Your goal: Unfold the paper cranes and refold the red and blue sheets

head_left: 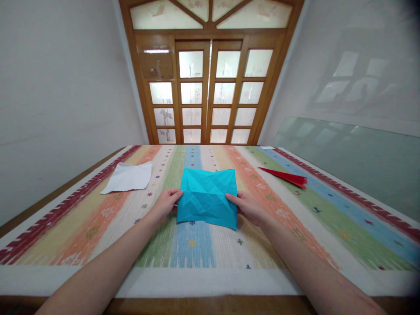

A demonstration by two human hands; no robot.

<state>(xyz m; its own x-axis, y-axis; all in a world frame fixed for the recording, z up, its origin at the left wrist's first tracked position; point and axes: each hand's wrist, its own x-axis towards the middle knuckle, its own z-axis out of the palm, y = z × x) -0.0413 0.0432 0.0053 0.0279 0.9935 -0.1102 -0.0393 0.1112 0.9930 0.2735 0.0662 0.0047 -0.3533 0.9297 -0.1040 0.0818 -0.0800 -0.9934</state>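
Note:
A creased sheet of turquoise paper [207, 197] is held up a little above the table, spread out flat with fold lines crossing it. My left hand [166, 202] pinches its left edge between thumb and fingers. On the opposite edge, my right hand [248, 205] grips the sheet the same way, thumb on the near face. The fingers behind the paper are mostly hidden. A white sheet of paper [128, 177] lies on the cloth beyond my left hand. To the right, past my right hand, rests a narrow, pointed red folded paper [285, 177].
A striped, patterned tablecloth [193, 251] covers the table, whose wooden front edge [210, 305] shows near me. A greenish glass panel [354, 162] leans along the right wall. Wooden doors with glass panes [210, 92] stand at the far end.

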